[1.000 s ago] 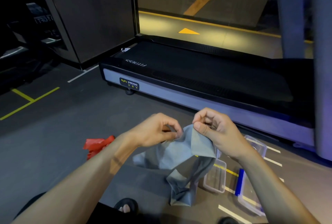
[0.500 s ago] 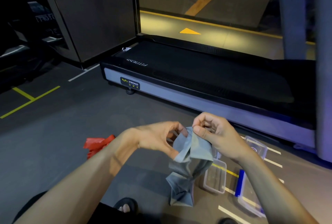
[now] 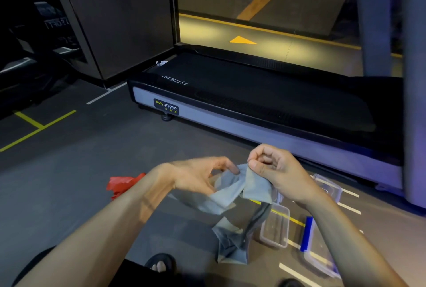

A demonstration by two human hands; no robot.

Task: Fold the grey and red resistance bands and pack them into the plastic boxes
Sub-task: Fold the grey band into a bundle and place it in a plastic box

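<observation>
The red band (image 3: 123, 184) lies crumpled on the floor at the left, partly hidden behind the left forearm and not yet folded. The left hand (image 3: 196, 177) has loosely spread fingers, the forefinger tip touching the grey band (image 3: 239, 191), with no firm grip that I can see. The right hand (image 3: 274, 169) pinches the band's top edge between thumb and curled fingers, so the band hangs in the air between both hands, its lower part twisted and trailing toward the floor. Below and right of it, on the floor, stand an open box (image 3: 275, 229), another box (image 3: 327, 188) behind the right wrist, and a third with a blue strip (image 3: 319, 254). The risk, as I judge it, is that the twisted tail spoils the fold; with only one hand pinching, the slack material could slip and unfold, or the bundle end up too bulky for the box.
</observation>
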